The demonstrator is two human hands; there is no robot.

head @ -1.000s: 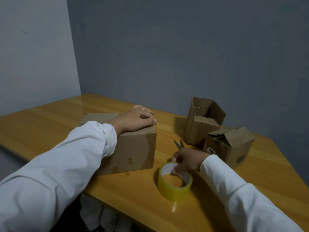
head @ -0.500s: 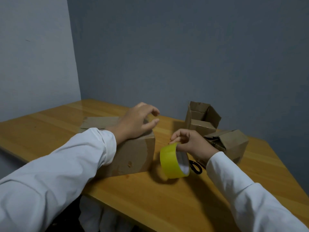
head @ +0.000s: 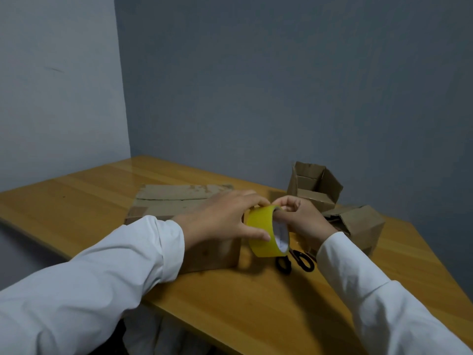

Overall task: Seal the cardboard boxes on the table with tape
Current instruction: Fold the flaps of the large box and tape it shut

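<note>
Above the tabletop (head: 230, 298), yellow tape roll (head: 263, 233) on edge, pinched by my left hand (head: 222, 221), right hand (head: 302, 221) gripping its core, closed box (head: 176, 203) behind, two smaller boxes (head: 314, 185) flaps loose, contents unseen.

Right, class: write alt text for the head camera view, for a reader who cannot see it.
Both hands hold a yellow tape roll above a wooden table: the left hand grips its outer band, the right hand its far side. A closed cardboard box sits behind the left hand; two smaller boxes, one open, and black-handled scissors lie right.
</note>
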